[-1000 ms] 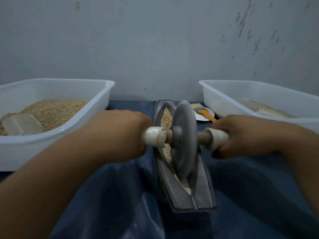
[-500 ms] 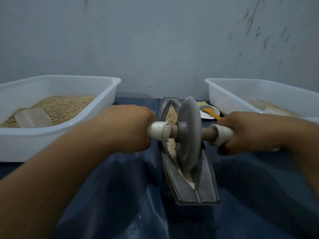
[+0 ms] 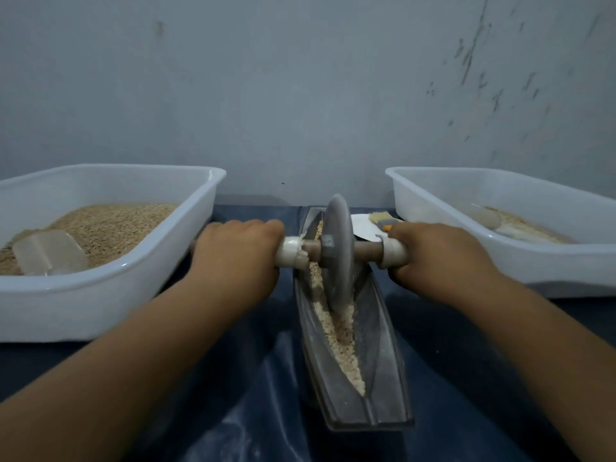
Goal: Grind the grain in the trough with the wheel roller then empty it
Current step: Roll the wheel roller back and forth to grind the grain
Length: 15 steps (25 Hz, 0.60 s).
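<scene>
Grain point(image 3: 336, 331) lies along the groove of a narrow, boat-shaped metal trough point(image 3: 376, 355) that sits lengthwise on the dark blue tabletop point(image 3: 500, 378), running away from the person. Partly crushed, pale meal fills the near stretch of the groove, and more grain shows beyond the wheel. The wheel roller point(image 3: 338, 251) stands upright in the far half of the trough, its grey disc edge down in the groove and its axle crossing the trough from side to side. The left hand point(image 3: 238, 258) wraps its curled fingers round the white-taped handle on the left end of the axle; the right hand point(image 3: 436, 258) grips the taped handle on the right end in the same way. Both forearms reach forward on either side of the trough. A white tub point(image 3: 186, 248) to the left holds a heap of whole grain with a clear scoop point(image 3: 50, 253) lying in it. A second white tub point(image 3: 433, 198) stands to the right. Between that tub and the trough, a small brush point(image 3: 383, 219) rests on a white plate point(image 3: 365, 228).
</scene>
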Each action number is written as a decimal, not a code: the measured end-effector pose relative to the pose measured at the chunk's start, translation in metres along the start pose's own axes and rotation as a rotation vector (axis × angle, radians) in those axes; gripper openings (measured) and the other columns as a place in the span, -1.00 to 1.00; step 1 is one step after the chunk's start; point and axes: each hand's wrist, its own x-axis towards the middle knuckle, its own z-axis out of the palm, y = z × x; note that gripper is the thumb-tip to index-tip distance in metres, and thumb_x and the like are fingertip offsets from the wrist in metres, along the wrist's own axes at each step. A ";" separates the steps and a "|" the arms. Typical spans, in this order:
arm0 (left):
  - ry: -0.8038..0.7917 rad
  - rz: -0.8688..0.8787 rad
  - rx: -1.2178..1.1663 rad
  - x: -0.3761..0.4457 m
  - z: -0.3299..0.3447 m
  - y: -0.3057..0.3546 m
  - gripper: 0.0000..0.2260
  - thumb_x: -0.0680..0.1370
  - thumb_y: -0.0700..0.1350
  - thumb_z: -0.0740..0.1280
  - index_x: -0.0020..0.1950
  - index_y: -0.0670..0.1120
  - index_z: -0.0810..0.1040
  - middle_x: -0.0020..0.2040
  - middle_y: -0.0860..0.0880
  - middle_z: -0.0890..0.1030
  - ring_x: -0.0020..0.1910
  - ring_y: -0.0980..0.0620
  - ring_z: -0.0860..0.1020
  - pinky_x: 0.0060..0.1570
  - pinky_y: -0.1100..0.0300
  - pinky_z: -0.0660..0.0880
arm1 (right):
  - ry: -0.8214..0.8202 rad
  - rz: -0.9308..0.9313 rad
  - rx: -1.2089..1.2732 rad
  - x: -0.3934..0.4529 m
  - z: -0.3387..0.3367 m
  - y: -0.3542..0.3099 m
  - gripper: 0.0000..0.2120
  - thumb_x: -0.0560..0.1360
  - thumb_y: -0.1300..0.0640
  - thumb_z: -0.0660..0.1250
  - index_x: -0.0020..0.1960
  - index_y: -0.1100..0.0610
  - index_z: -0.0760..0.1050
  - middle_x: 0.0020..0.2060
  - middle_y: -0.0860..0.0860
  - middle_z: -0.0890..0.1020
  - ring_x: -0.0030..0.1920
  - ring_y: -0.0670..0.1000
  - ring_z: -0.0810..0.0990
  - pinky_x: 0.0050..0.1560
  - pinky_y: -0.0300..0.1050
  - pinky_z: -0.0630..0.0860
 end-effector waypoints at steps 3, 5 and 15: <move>-0.280 0.076 -0.157 -0.008 -0.020 -0.009 -0.86 0.42 -0.05 0.34 -0.22 0.11 0.38 -0.26 0.09 0.53 -0.29 0.15 0.48 -0.30 0.21 0.41 | -0.296 -0.071 0.067 -0.013 -0.027 0.009 -0.84 0.28 0.00 0.42 -0.16 -0.12 0.51 -0.29 -0.10 0.60 -0.28 -0.10 0.58 -0.29 -0.12 0.50; -0.457 0.118 -0.262 -0.016 -0.039 -0.016 -0.86 0.35 -0.03 0.38 -0.22 0.16 0.45 -0.32 0.11 0.55 -0.35 0.19 0.52 -0.32 0.21 0.47 | -0.509 -0.099 0.173 -0.025 -0.049 0.015 -0.72 0.15 -0.13 0.41 -0.13 -0.20 0.52 -0.30 -0.14 0.63 -0.33 -0.14 0.59 -0.34 -0.19 0.51; 0.092 0.051 0.093 0.000 0.002 0.001 -0.78 0.51 -0.03 0.26 -0.12 0.07 0.19 -0.21 0.09 0.38 -0.25 0.03 0.30 -0.23 0.12 0.21 | 0.024 0.057 0.016 0.000 0.011 0.000 -0.84 0.46 0.02 0.38 0.04 -0.06 0.52 -0.05 -0.01 0.64 -0.01 0.12 0.60 -0.03 -0.05 0.53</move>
